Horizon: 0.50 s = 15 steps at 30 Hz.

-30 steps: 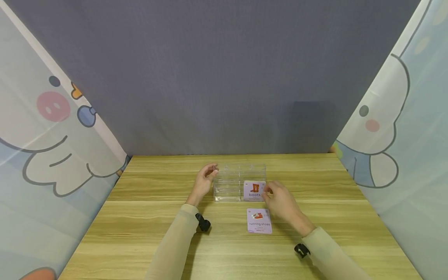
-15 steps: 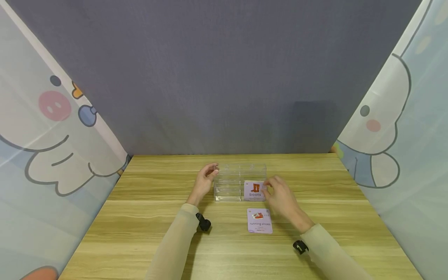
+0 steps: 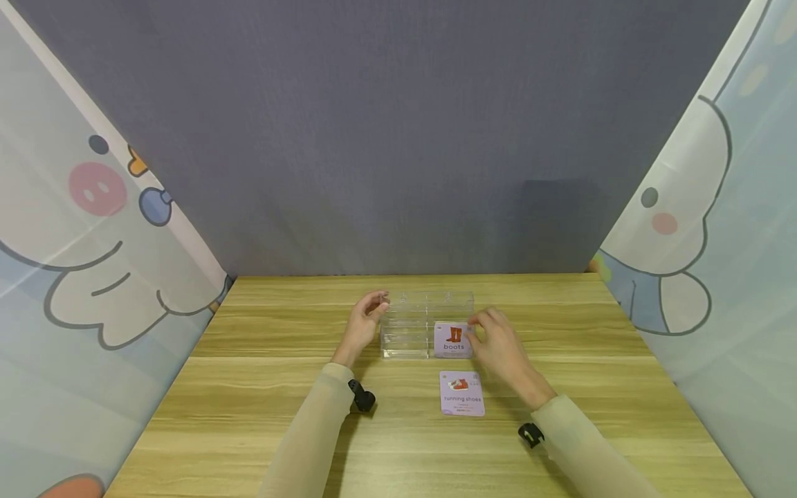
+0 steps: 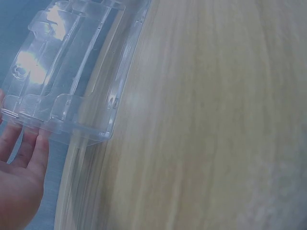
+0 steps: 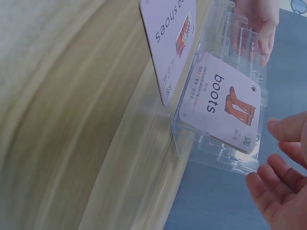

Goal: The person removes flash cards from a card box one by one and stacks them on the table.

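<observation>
A clear plastic tiered rack (image 3: 405, 339) stands on the wooden table. My left hand (image 3: 361, 324) grips its left end near the upper corner; in the left wrist view, the fingers (image 4: 36, 153) lie against the plastic edge. The purple "boots" card (image 5: 223, 103) leans in the rack's lower right compartment. Beside that card's right edge is my right hand (image 3: 503, 353); the right wrist view shows its thumb and fingers spread, apart from the card, with nothing between them. On the table in front of the rack lies a purple "running shoes" card (image 3: 462, 404).
The wooden table (image 3: 249, 415) reaches back to a dark grey partition (image 3: 398, 138). Cartoon-printed curtains (image 3: 672, 207) flank both sides. Both wrists wear small black devices, the left one (image 3: 362, 397) close to the table's surface.
My right hand has shifted slightly up and back from the "boots" card's edge, uncovering its corner. My left hand, the rack and the "running shoes" card stay in place.
</observation>
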Available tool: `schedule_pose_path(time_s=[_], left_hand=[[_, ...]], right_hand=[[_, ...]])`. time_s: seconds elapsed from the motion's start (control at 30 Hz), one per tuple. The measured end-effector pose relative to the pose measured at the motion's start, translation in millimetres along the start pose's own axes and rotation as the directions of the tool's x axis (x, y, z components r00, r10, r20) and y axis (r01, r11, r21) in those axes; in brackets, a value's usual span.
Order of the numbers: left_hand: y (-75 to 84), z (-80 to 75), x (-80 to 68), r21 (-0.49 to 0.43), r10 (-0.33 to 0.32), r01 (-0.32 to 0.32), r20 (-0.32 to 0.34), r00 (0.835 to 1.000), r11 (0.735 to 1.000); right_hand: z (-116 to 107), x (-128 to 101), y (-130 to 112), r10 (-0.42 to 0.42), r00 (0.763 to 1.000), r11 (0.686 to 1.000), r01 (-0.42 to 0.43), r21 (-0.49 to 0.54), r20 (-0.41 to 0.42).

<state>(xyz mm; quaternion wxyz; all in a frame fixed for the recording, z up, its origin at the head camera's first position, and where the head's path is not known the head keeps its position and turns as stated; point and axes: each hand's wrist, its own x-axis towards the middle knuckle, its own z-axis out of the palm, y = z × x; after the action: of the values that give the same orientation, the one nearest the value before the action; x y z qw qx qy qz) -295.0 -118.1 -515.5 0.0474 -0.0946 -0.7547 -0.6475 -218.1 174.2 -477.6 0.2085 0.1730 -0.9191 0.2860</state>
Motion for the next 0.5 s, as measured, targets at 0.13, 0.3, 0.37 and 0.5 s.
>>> schedule_pose_path(time_s=[0.13,0.3,0.37,0.5], left_hand=[[13.1,-1.0,-4.7,0.008,-0.005,0.005,0.017,1.000,1.000],[35.6,-2.9,-14.3,0.020,0.009,-0.010,0.032,0.999,1.000],[37.0,-3.1,-15.4,0.020,0.016,-0.017,0.032,0.999,1.000],[37.3,-2.8,-15.7,0.016,0.025,-0.025,0.028,0.999,1.000]], right_hand=[[2.4,1.9,1.4,0.004,1.000,1.000,-0.004,-0.012,0.012],[4.9,4.1,1.7,0.007,0.999,0.999,-0.005,-0.047,0.041],[5.5,4.6,1.6,0.008,0.999,0.998,-0.005,-0.059,0.047],[7.1,5.6,2.3,-0.014,0.999,0.997,0.018,-0.076,0.048]])
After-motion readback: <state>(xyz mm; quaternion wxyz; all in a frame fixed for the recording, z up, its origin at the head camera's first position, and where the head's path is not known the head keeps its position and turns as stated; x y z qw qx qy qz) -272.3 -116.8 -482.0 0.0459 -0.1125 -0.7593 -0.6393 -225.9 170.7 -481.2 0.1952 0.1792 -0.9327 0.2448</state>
